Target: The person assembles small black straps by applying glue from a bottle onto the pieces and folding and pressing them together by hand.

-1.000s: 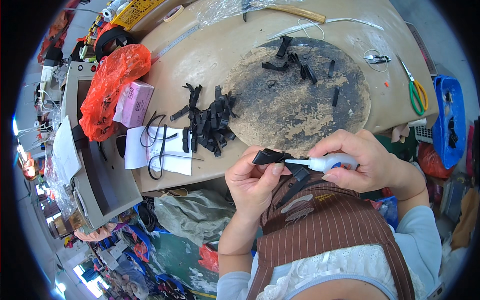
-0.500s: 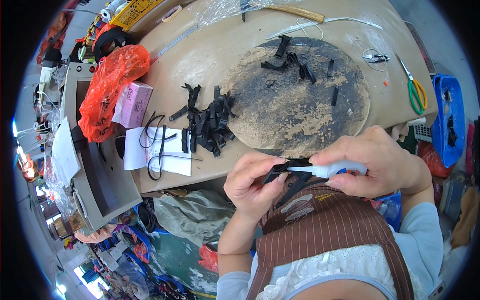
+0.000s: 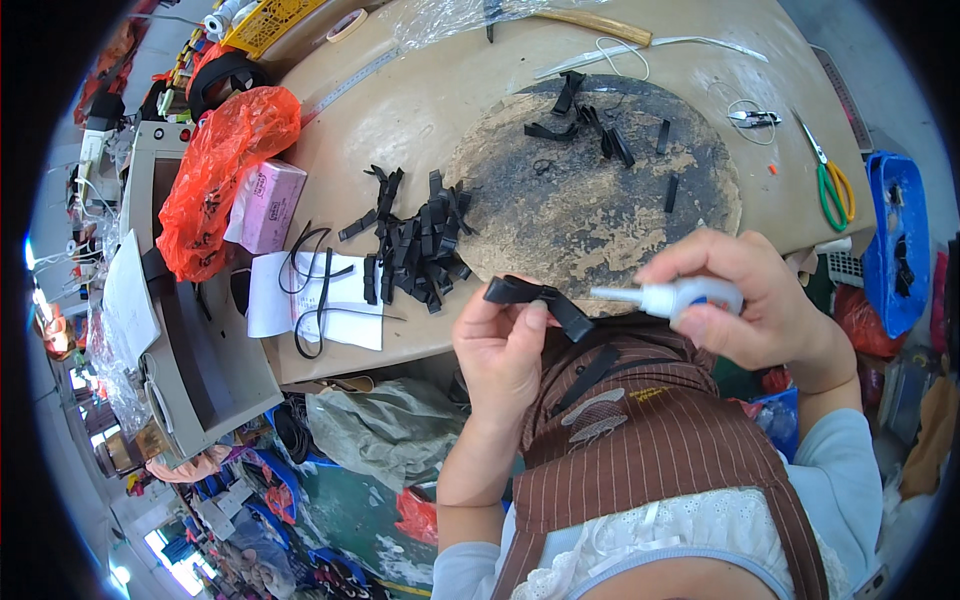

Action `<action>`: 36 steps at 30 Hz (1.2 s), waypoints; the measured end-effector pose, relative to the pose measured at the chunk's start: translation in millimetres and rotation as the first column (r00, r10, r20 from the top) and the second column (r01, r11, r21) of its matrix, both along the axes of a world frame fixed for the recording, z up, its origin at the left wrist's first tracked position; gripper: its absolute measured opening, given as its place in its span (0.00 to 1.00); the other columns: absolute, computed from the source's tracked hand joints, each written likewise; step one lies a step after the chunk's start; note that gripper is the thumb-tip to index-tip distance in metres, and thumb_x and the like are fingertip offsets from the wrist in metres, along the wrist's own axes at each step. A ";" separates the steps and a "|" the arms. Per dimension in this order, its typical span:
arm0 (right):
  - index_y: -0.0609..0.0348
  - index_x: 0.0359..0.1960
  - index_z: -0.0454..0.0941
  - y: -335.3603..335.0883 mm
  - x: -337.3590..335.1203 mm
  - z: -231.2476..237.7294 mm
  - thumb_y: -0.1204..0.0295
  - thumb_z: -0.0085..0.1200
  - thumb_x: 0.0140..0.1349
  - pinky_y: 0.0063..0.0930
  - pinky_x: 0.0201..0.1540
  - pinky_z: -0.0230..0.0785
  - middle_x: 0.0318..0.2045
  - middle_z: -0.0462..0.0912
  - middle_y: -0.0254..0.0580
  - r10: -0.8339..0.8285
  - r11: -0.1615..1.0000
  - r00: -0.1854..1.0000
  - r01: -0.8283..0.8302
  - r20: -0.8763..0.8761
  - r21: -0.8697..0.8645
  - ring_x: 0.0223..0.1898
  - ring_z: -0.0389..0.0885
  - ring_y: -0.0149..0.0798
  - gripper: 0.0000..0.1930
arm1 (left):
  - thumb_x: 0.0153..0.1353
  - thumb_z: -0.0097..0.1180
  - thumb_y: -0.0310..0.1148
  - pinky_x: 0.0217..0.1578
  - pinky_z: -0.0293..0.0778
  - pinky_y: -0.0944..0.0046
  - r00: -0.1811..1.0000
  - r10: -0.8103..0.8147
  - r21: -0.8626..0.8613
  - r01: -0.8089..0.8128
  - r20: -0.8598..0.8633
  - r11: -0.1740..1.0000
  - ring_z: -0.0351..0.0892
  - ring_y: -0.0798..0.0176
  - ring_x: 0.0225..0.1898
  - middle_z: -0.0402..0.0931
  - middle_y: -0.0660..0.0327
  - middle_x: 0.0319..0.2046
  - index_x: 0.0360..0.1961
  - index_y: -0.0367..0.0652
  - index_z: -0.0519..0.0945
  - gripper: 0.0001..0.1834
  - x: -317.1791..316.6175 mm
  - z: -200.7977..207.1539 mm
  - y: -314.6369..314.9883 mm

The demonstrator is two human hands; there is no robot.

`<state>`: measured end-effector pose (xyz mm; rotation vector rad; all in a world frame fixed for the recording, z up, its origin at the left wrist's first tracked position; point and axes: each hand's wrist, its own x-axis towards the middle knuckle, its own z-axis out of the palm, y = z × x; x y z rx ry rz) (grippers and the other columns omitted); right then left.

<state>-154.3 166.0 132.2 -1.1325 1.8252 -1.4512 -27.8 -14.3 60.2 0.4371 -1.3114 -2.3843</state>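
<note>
A folded black strap piece (image 3: 541,302), looped at one end with a flat tail, is pinched between the thumb and fingers of my left hand (image 3: 497,345). My right hand (image 3: 752,305) grips a small white glue bottle (image 3: 680,296) with a long narrow nozzle. The nozzle points left, its tip a short way from the strap's tail and apart from it. Another black strap (image 3: 588,378) lies across my brown striped apron, below the hands. Just beyond them on the table is a worn round board (image 3: 600,225) bearing several black strap pieces (image 3: 607,140).
A heap of folded black strap pieces (image 3: 420,240) lies left of the board, beside paper sheets (image 3: 345,312) with thin black cord. Farther left are a pink tissue box (image 3: 272,207) and a red plastic bag (image 3: 225,180). Scissors (image 3: 830,185) and thread snips (image 3: 755,118) lie right.
The bottle has drawn back to the right, and its nozzle has come away from the strap. My left hand has lifted and turned the strap, so its folded loop now shows.
</note>
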 end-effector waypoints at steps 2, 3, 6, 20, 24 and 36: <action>0.62 0.43 0.73 4.6 0.4 -7.7 0.75 0.50 0.56 0.17 0.25 0.65 0.27 0.78 0.38 -0.068 0.997 0.987 0.064 0.147 0.034 0.23 0.75 0.27 0.12 | 0.54 0.54 0.25 0.31 0.72 0.71 0.999 -0.018 0.068 0.016 0.029 0.998 0.74 0.70 0.28 0.72 0.61 0.29 0.38 0.33 0.71 0.10 -4.2 -6.0 -3.1; 0.63 0.44 0.72 7.6 0.7 -11.8 0.76 0.49 0.57 0.14 0.25 0.64 0.27 0.78 0.35 -0.138 0.990 0.948 0.121 0.286 0.077 0.22 0.73 0.23 0.13 | 0.55 0.52 0.26 0.30 0.71 0.71 0.998 -0.037 0.135 0.029 0.055 0.990 0.72 0.70 0.27 0.71 0.60 0.28 0.38 0.34 0.70 0.11 -6.7 -8.9 -4.4; 0.63 0.47 0.71 19.6 -5.5 -35.1 0.75 0.47 0.58 0.13 0.25 0.64 0.28 0.77 0.34 -0.235 0.972 0.890 0.222 0.391 0.078 0.23 0.71 0.20 0.14 | 0.55 0.49 0.26 0.37 0.75 0.64 0.991 -0.109 0.255 0.086 0.074 0.963 0.76 0.65 0.30 0.71 0.59 0.29 0.38 0.36 0.69 0.09 -15.9 -22.8 -10.7; 0.65 0.35 0.75 21.8 -128.9 -130.9 0.72 0.55 0.53 0.32 0.41 0.67 0.33 0.78 0.47 -0.438 0.835 0.804 0.529 -0.403 0.149 0.37 0.77 0.45 0.11 | 0.58 0.52 0.25 0.34 0.74 0.73 0.947 0.000 -0.125 0.043 0.322 0.991 0.76 0.70 0.31 0.76 0.60 0.30 0.37 0.35 0.75 0.06 -24.1 -46.8 -47.5; 0.63 0.35 0.75 7.4 -125.3 -128.8 0.71 0.55 0.52 0.37 0.44 0.65 0.35 0.77 0.52 -0.355 0.783 0.764 0.558 -0.539 0.275 0.40 0.74 0.52 0.11 | 0.56 0.56 0.27 0.33 0.74 0.72 0.860 0.065 -0.393 0.163 0.506 0.905 0.75 0.72 0.29 0.75 0.60 0.32 0.35 0.35 0.76 0.07 -26.3 -37.8 -59.2; 0.63 0.32 0.74 30.7 -74.2 -101.0 0.71 0.52 0.57 0.21 0.29 0.62 0.25 0.75 0.33 -0.521 0.831 0.848 0.529 -0.093 0.172 0.25 0.69 0.25 0.07 | 0.48 0.55 0.26 0.44 0.69 0.56 0.993 -0.068 -0.889 -0.118 -0.098 -0.443 0.75 0.51 0.41 0.77 0.55 0.33 0.31 0.39 0.78 0.07 -158.3 -55.5 -44.1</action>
